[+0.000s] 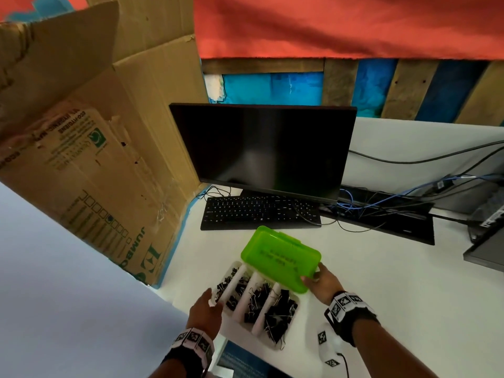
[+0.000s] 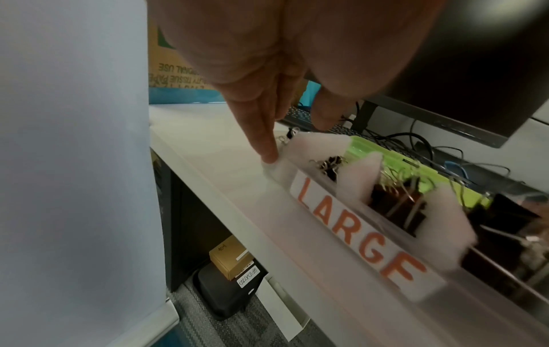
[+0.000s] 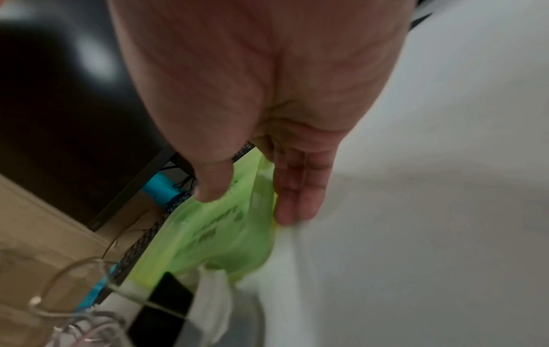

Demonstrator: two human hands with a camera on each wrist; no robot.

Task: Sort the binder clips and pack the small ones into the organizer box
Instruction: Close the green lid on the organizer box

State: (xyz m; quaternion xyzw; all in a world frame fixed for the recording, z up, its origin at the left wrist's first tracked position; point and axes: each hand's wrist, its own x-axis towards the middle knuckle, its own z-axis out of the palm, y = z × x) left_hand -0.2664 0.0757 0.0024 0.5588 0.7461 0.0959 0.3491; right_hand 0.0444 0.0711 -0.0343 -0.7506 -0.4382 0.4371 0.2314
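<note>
A translucent green organizer box (image 1: 281,259) with its lid down hangs tilted over the far end of a white divided tray (image 1: 234,313). My right hand (image 1: 313,274) pinches the box's near right corner, thumb on top and fingers below; in the right wrist view the right hand (image 3: 246,207) grips the blurred green box (image 3: 219,234). Black binder clips (image 1: 278,315) fill the tray's compartments. My left hand (image 1: 215,298) touches the tray's left end with straight fingers. The left wrist view has a fingertip (image 2: 268,159) on the corner of the tray (image 2: 332,248), which is labelled LARGE, with binder clips (image 2: 398,206) inside.
A dark monitor (image 1: 261,148) and black keyboard (image 1: 259,211) stand just behind the box. A big cardboard box (image 1: 95,159) walls the left. Cables (image 1: 381,208) and dark equipment lie at the right. The tray sits near the white desk's front edge (image 2: 226,199).
</note>
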